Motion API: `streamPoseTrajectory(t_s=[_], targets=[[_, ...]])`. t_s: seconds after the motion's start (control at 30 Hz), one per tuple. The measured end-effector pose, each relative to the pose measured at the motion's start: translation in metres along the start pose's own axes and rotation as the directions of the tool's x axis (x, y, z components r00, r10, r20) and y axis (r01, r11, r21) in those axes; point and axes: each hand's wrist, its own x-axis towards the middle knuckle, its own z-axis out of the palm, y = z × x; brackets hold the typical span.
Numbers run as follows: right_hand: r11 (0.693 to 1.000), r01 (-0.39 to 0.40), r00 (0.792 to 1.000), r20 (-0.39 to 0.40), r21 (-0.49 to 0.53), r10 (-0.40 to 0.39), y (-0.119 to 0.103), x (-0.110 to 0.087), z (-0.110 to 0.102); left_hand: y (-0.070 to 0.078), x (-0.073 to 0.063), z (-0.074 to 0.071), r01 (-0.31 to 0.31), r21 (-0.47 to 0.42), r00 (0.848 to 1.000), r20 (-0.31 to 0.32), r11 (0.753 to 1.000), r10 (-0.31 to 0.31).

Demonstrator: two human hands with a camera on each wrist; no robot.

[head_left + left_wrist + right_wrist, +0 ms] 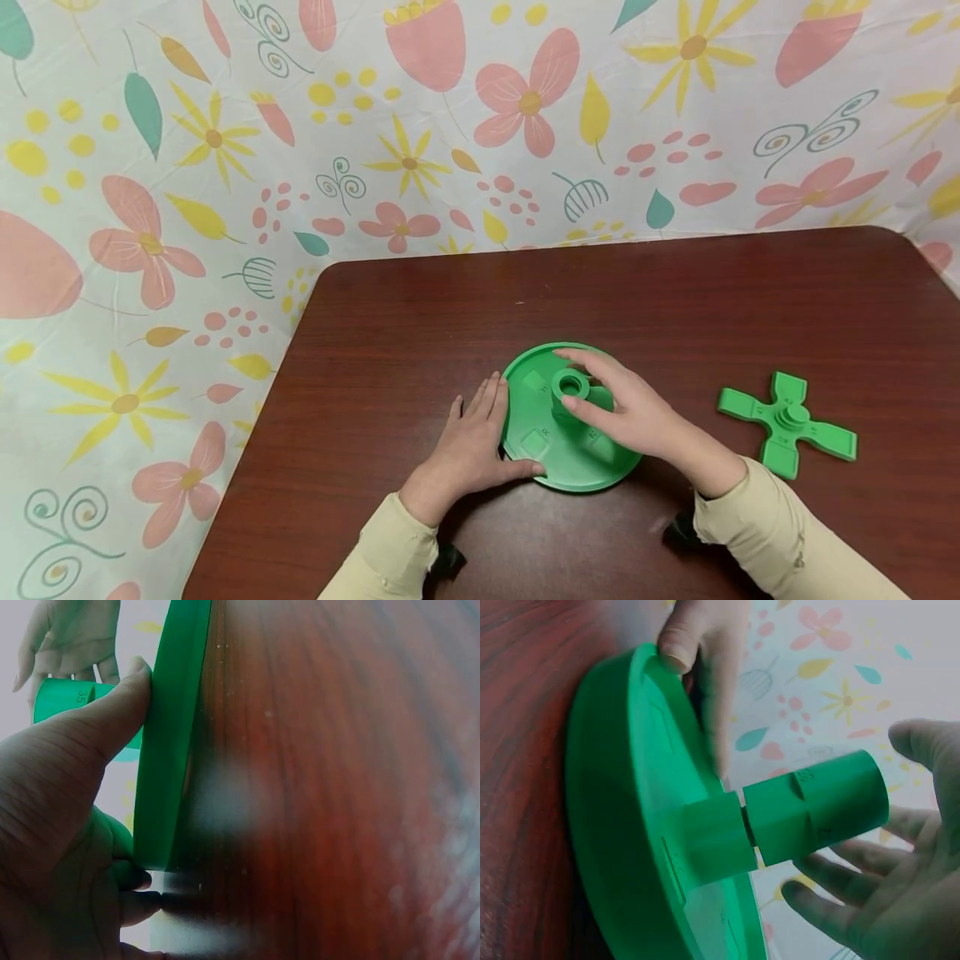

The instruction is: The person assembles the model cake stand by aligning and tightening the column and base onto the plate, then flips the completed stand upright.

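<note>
A round green plastic base (566, 468) with a raised rim lies on the table. From its middle rises a green cylindrical post (718, 836), topped by a green sleeve (817, 806) with a round hole in its end. A narrow gap shows between post and sleeve. My left hand (471, 443) holds the base at its left edge, thumb over the near rim and fingers along the side. Around the sleeve, my right hand (637, 410) is spread, thumb and fingers apart; whether a fingertip touches it is hard to tell.
A flat green cross-shaped piece (787, 421) with a threaded stub at its centre lies to the right on the dark brown table (397, 333). Behind the table hangs a flower-patterned cloth (450, 142).
</note>
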Motion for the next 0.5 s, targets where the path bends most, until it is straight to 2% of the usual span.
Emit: streamPoseTrajectory(t_s=[0.23, 0.37, 0.5], targets=[[0.999, 0.017, 0.996, 0.086, 0.047, -0.021, 0.0067, -0.0005, -0.0033, 0.0, -0.0003, 0.0013, -0.003, -0.007, 1.0, -0.002, 1.0, 0.003], [1.0, 0.009, 0.997, 0.075, 0.02, -0.01, 0.0086, -0.0007, -0.0039, -0.0002, -0.0002, 0.0016, -0.002, -0.009, 1.0, -0.003, 1.0, 0.002], [1.0, -0.014, 0.999, 0.029, -0.012, 0.015, 0.0078, -0.0021, -0.0034, 0.0001, 0.0, 0.0018, -0.002, -0.01, 1.0, -0.004, 1.0, 0.002]])
